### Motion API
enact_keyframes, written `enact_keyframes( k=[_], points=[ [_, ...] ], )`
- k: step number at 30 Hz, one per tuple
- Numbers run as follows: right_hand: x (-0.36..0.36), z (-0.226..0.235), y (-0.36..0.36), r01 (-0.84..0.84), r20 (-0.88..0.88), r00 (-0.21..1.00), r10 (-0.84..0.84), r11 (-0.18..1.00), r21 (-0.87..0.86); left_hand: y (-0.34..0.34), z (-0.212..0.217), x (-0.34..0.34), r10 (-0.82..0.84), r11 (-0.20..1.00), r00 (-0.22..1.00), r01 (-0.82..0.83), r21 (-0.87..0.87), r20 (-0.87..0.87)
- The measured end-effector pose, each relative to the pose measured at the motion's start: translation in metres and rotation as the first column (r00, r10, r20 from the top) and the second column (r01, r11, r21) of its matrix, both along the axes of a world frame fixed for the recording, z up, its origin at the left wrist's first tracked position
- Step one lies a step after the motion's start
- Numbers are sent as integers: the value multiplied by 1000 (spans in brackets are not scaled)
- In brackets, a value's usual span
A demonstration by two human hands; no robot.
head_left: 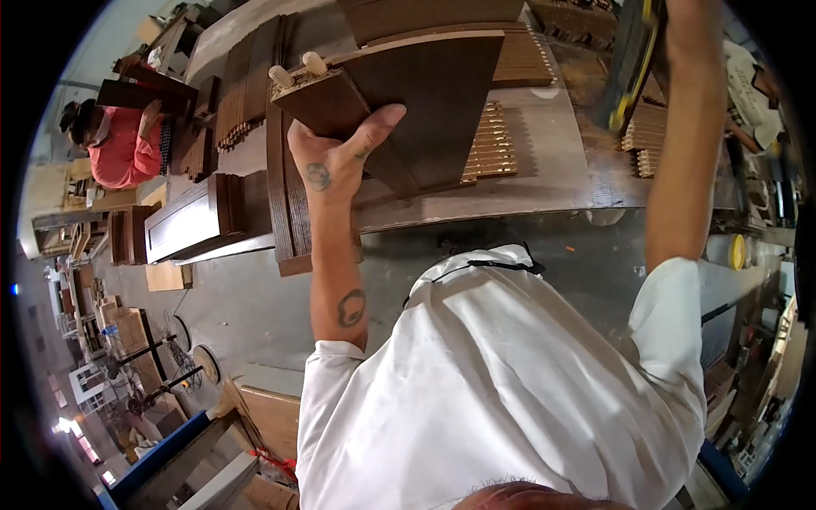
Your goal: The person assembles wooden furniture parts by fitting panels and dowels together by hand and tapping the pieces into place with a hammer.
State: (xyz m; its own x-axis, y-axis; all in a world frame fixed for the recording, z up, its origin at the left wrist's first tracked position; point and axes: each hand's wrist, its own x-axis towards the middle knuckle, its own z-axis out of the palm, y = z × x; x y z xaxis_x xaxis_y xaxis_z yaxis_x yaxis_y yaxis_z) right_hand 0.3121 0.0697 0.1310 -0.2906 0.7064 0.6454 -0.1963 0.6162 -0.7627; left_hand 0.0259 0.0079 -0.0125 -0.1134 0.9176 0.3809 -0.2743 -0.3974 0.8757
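My left hand [336, 161] is closed on a dark brown wooden rail [321, 104], its thumb lying across the face. Two pale dowels [314, 63] stick out of the rail's end, which looks rough or smeared. The rail meets a wide dark brown panel [429, 110], tilted up over the table. My right arm [687, 161] reaches to the upper edge; the hand there is blurred and cut off, its fingers hidden. Beside it is a long black-and-yellow tool [631, 72], smeared by motion; its kind and how it is held are unclear.
The worktable [557, 161] carries stacked dark strips [246, 85] and a row of doweled pieces [493, 140]. Framed panels [183, 221] lean at the left. One person in a red top [127, 153] works at the far left; another in a pale shirt [748, 89] is at right.
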Motion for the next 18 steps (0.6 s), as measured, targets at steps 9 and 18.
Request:
enact_keyframes(
  k=[9,18],
  points=[
    [-25,-203,-100,96,-89,947,-310,535,-840,-4,-4,7,150,988,983,-153,23,105],
    [-77,-161,-117,-71,-121,993,2,820,-567,-11,-4,-7,135,986,988,-126,-112,79]
  ],
)
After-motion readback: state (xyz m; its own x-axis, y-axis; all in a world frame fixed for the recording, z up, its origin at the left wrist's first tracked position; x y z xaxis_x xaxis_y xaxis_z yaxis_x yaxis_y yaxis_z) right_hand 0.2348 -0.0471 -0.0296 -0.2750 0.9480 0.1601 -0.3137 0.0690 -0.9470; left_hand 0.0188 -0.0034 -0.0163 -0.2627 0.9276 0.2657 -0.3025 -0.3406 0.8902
